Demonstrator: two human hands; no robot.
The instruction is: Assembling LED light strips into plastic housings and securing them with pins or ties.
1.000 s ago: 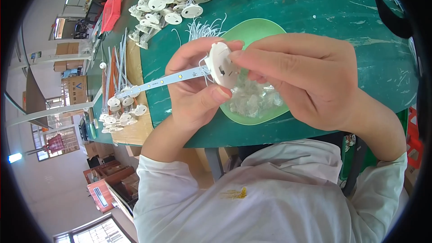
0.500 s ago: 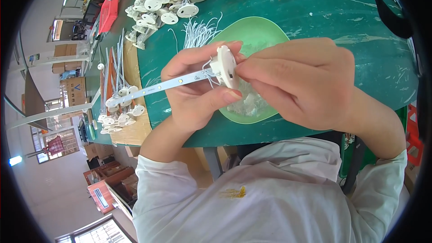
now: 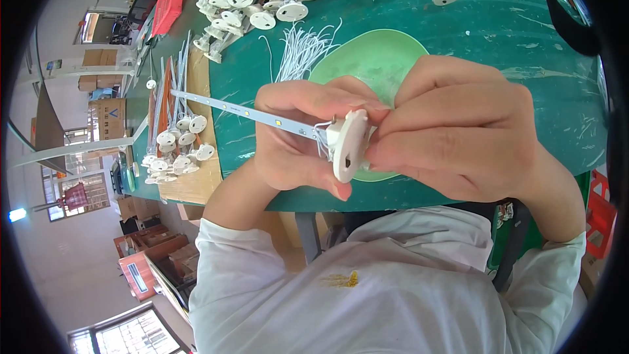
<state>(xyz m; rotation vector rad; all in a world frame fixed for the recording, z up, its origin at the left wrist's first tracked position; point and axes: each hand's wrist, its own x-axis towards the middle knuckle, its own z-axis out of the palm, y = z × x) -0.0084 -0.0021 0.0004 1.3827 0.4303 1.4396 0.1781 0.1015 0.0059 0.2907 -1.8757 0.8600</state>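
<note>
My left hand (image 3: 278, 154) is closed around a white round plastic end cap (image 3: 352, 146), with fingers above it and the thumb below. From the back of the cap a narrow LED strip (image 3: 246, 113) runs out to the left, tilted up at its far end. Thin white wires (image 3: 321, 136) loop where strip and cap meet. My right hand (image 3: 458, 131) is pinched, its fingertips against the cap's flat face. Whatever the fingertips hold is hidden. Behind both hands lies a light green bowl (image 3: 373, 52), partly covered by them.
A bundle of loose white wires (image 3: 304, 52) lies left of the bowl on the green table (image 3: 485, 39). Many finished-looking caps with strips (image 3: 262, 0) are heaped at the far left. More lie on a cardboard sheet (image 3: 196, 187). A red basket (image 3: 168, 5) stands beyond.
The LED strip has swung from sloping down-left to sloping up-left. The cap has turned and come lower and nearer. Both hands have moved down and slightly right with it, the right still pinching at its face.
</note>
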